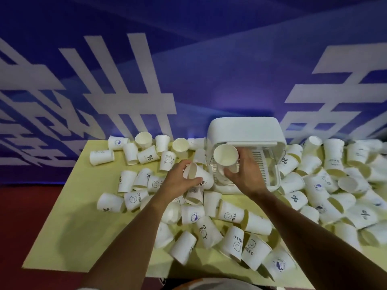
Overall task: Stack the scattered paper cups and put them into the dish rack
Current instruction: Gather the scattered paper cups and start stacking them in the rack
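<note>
Many white paper cups lie scattered on a yellow-green table (69, 206). My left hand (180, 181) grips one cup (199, 174) lying on its side, mouth toward the left, just left of the dish rack. My right hand (245, 172) holds another paper cup (225, 154) with its open mouth facing me, above the front of the white dish rack (247, 130). The rack has a slatted drain floor (260, 164) and a clear front wall. What lies under my right hand inside the rack is partly hidden.
Cups pile densely right of the rack (335, 181) and in front of me (236, 239). More lie along the table's back edge (146, 149). The table's left part shows bare surface. A blue wall with white graphics stands behind.
</note>
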